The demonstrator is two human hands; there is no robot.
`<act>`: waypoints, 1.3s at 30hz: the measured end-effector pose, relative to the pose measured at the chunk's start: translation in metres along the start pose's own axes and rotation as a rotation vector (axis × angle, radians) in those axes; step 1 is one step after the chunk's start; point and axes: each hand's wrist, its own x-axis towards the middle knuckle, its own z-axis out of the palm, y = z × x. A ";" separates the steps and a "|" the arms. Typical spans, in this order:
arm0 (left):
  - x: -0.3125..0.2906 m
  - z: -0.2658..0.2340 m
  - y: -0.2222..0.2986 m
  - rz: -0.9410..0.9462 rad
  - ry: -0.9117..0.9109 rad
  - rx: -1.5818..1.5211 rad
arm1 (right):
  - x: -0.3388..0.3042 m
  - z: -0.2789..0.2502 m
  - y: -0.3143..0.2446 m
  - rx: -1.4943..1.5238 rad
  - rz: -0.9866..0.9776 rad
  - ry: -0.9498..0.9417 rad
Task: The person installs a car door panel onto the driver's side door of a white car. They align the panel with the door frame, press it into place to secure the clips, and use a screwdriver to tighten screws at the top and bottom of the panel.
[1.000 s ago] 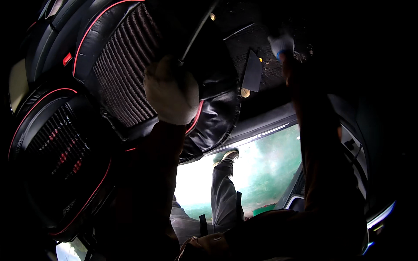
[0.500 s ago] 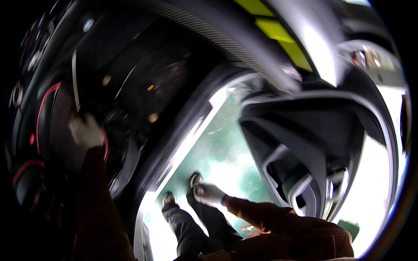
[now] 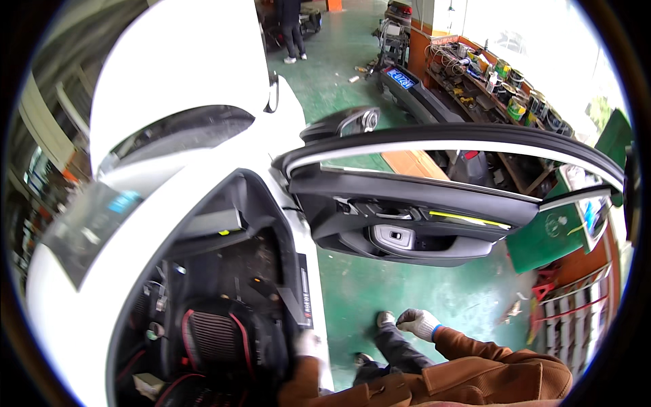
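Note:
My left hand (image 3: 309, 343), in a white glove, is low at the edge of the car's doorway, beside the door sill (image 3: 303, 292). Its fingers are blurred, so whether it grips anything does not show. My right hand (image 3: 419, 324), gloved in white with a blue cuff, hangs in front of my leg, away from the car. Its fingers are curled together, and anything inside them is hidden. Through the doorway a black seat (image 3: 215, 334) with red trim and the dark footwell (image 3: 251, 268) are visible. The car door (image 3: 420, 188) stands wide open ahead of me.
The white car (image 3: 156, 224) has its hood (image 3: 180, 54) raised. Beyond the door are a detached bumper (image 3: 424, 95) and a shelf (image 3: 468, 95) crowded with cans. A green board (image 3: 542, 237) and a rack (image 3: 576, 305) stand at right. Another person (image 3: 290, 30) stands far off.
My view has swung up and out of the car interior. The left hand has gone from over the seat to the doorway's edge. My right hand still hangs by my legs.

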 end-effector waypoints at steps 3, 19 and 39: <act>-0.152 0.082 -0.006 0.062 -0.541 0.167 | -0.016 0.025 -0.020 0.303 -0.160 -0.122; -0.189 0.154 0.096 -0.296 -0.876 -0.577 | -0.018 -0.012 -0.169 -0.486 -0.948 -0.290; -0.149 0.239 0.133 -0.382 -0.936 -0.267 | -0.007 -0.048 -0.187 -0.522 -0.672 -0.004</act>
